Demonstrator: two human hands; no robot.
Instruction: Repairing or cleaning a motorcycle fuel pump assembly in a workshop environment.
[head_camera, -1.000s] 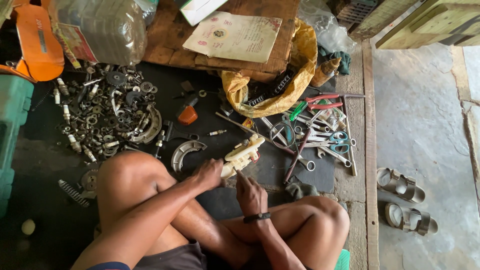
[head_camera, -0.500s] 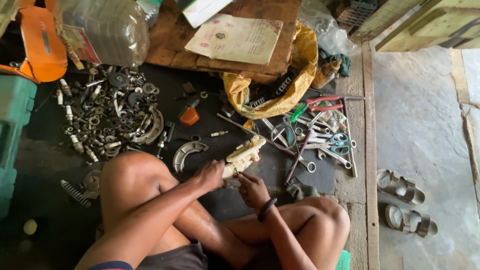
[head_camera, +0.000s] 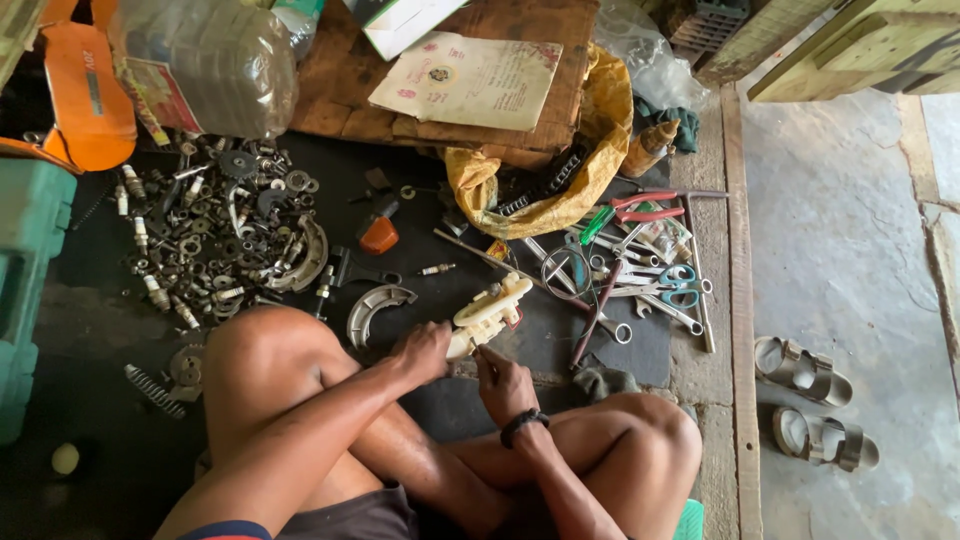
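Observation:
I sit cross-legged on the floor. My left hand (head_camera: 422, 350) grips the near end of a cream plastic part (head_camera: 490, 310) with small red bits, held tilted just above the dark mat (head_camera: 420, 240). My right hand (head_camera: 503, 378), with a black band at the wrist, pinches a thin tool whose tip touches the part's near end. The tool itself is too small to make out.
A heap of nuts, washers and spark plugs (head_camera: 215, 225) lies to the left. Pliers, scissors and wrenches (head_camera: 640, 265) lie to the right, a yellow bag with a chain (head_camera: 540, 170) and a wooden board (head_camera: 400, 70) ahead. Sandals (head_camera: 810, 400) rest on the concrete at right.
My right hand has shifted slightly toward the part's near end. The cream part stays in my left hand in about the same place.

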